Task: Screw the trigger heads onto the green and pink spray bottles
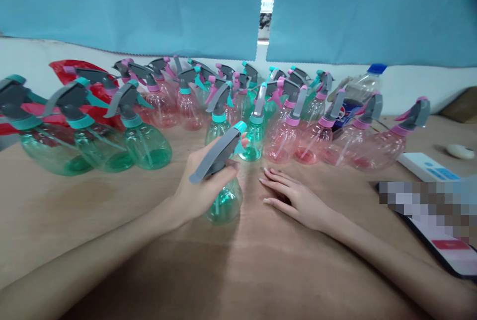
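My left hand [203, 181] is wrapped round the neck of a green spray bottle [224, 205], which has a grey trigger head and a turquoise nozzle. That bottle stands upright at the middle of the wooden table [167, 270]. To its right, my right hand [294, 198] lies on the table with its fingers spread and nothing in them. Just beyond the hands are another green spray bottle [251, 143] and a pink spray bottle [281, 143], both upright.
Several green bottles [147, 148] stand at the left, near red plastic [74, 69]. More spray bottles fill the back. On the right are a large clear bottle with a blue cap [367, 84], a white box [428, 167], a white mouse [460, 151] and a partly blurred flat device [447, 255].
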A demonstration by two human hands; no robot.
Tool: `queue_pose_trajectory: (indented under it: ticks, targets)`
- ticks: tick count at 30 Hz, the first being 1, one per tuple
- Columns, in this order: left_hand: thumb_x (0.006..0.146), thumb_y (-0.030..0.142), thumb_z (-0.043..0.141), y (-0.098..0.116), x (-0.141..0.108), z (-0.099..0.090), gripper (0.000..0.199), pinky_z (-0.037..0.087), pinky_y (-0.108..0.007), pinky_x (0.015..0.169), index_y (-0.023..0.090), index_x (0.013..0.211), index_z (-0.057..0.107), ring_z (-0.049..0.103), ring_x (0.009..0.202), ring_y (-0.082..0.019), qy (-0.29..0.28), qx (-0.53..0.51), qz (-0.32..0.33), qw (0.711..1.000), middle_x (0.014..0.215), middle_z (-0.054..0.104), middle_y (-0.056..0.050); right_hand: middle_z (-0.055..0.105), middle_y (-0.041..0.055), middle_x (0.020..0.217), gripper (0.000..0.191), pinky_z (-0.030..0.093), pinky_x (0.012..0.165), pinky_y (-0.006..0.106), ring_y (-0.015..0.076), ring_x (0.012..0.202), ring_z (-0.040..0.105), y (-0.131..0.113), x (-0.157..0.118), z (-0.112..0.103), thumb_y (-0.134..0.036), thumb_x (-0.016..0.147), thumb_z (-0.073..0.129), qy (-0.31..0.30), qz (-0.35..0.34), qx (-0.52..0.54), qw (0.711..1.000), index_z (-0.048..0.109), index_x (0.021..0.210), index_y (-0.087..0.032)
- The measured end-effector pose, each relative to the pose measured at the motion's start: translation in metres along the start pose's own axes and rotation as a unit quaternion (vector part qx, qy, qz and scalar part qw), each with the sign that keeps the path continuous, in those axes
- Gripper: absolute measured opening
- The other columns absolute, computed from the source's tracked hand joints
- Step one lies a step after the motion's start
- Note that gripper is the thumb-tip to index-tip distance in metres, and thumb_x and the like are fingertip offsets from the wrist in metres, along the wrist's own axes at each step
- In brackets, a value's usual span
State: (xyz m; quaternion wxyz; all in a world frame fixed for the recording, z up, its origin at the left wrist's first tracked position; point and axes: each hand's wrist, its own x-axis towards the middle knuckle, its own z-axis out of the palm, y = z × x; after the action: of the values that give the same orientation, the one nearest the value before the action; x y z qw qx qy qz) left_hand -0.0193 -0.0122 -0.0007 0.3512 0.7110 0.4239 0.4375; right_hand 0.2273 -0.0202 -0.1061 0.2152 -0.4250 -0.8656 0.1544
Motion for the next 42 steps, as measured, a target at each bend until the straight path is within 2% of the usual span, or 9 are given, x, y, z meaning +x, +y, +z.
queue_pose_trajectory:
  ticks: [5,11,20,31,37,42]
  targets:
    - [0.079,0.02,0.061,-0.0011,0.0007,-0.0001,0.031,0.053,-0.032,0.069,0.021,0.11,0.066,0.062,0.068,-0.018,0.0,0.005,0.006,1.0,0.071,0.065,0.001,0.044,0.0068,0.148,0.051,0.034,0.112,0.054,0.0287,0.139,0.036,0.0002,-0.0003,0.0003,-0.048,0.094,0.049,0.008,-0.003,0.007,1.0,0.049,0.14,-0.027]
    - [0.081,0.02,0.061,-0.0018,0.0006,0.0002,0.038,0.052,-0.031,0.07,0.023,0.119,0.064,0.061,0.066,-0.017,-0.004,0.008,0.009,1.0,0.079,0.068,0.0,0.044,0.0065,0.148,0.051,0.033,0.113,0.054,0.028,0.14,0.036,0.0005,-0.0001,0.0007,-0.048,0.094,0.049,0.007,-0.007,0.0,1.0,0.048,0.14,-0.027]
    - [0.08,0.022,0.063,0.0021,0.0008,0.0013,0.036,0.054,-0.032,0.079,0.019,0.116,0.065,0.065,0.097,-0.023,-0.001,-0.007,0.001,1.0,0.102,0.071,-0.005,0.043,0.0079,0.149,0.053,0.032,0.115,0.05,0.026,0.141,0.033,0.0001,0.0007,-0.0003,-0.05,0.095,0.045,-0.013,0.001,-0.019,1.0,0.048,0.141,-0.022]
    - [0.082,0.021,0.063,-0.0027,-0.0001,0.0005,0.038,0.055,-0.031,0.081,0.022,0.12,0.064,0.063,0.108,-0.024,-0.006,-0.007,0.001,1.0,0.115,0.07,-0.004,0.044,0.008,0.148,0.051,0.033,0.114,0.051,0.0275,0.14,0.036,-0.0011,0.0003,-0.0002,-0.048,0.095,0.048,0.002,0.0,-0.003,1.0,0.05,0.14,-0.024]
    - [0.081,0.021,0.064,-0.0034,0.0006,0.0012,0.037,0.054,-0.031,0.079,0.021,0.118,0.066,0.064,0.104,-0.024,0.0,-0.021,0.011,1.0,0.114,0.07,-0.004,0.044,0.0086,0.149,0.053,0.032,0.114,0.05,0.0272,0.14,0.034,-0.0004,0.0003,0.0001,-0.049,0.095,0.047,-0.008,0.005,-0.012,1.0,0.05,0.14,-0.022]
    - [0.081,0.022,0.064,-0.0011,0.0007,0.0014,0.035,0.052,-0.03,0.076,0.021,0.116,0.066,0.064,0.1,-0.022,-0.003,-0.016,0.01,1.0,0.11,0.07,-0.004,0.044,0.0072,0.149,0.051,0.033,0.113,0.052,0.0278,0.14,0.035,0.0001,0.0,0.0006,-0.049,0.094,0.048,0.003,0.0,-0.003,1.0,0.049,0.14,-0.025]
